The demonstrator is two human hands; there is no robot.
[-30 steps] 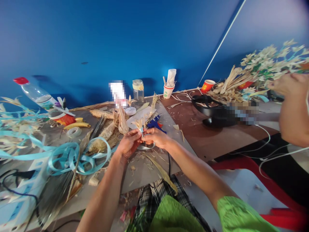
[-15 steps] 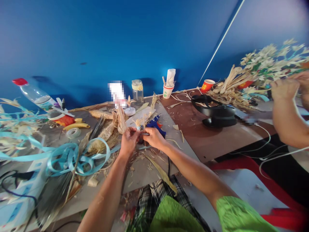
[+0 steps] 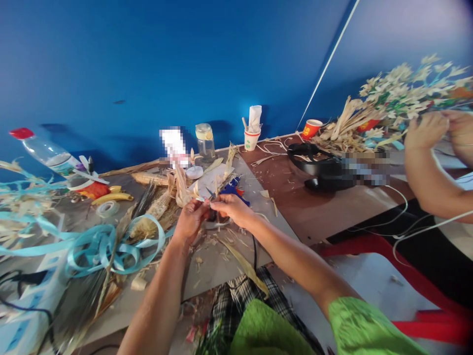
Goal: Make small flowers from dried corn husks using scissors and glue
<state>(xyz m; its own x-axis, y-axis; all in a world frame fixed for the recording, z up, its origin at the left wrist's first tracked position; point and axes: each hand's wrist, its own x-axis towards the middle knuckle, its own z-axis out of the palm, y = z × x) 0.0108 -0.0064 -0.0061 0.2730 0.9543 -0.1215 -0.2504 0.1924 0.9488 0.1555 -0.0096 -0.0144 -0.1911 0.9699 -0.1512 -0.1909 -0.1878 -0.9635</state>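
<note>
My left hand [image 3: 190, 219] is closed, pinching a small corn-husk flower [image 3: 199, 197] whose base is hidden by the fingers. Close against it, my right hand [image 3: 234, 208] is closed around what look like scissors; a grey pointed blade [image 3: 210, 193] rises above the fingertips, with the handles mostly covered. The fingertips of both hands nearly meet. Just beyond them lie pale husk sheets [image 3: 209, 181] and a blue object [image 3: 232, 190] with an orange part. A bundle of dried husk [image 3: 181, 187] stands beyond my left hand.
Light blue ribbon [image 3: 99, 246] lies in loops at left, near a white power strip [image 3: 40, 301] and a tape roll [image 3: 107, 208]. A glass jar [image 3: 205, 140] and paper cups [image 3: 252, 140] stand along the wall. At right are a black headset-like item [image 3: 318, 165] and another person's hands [image 3: 428, 130].
My hands have parted slightly, and the blade now shows above the right fingers. The flower's tip has tilted left and sits lower. The whole view has shifted a little.
</note>
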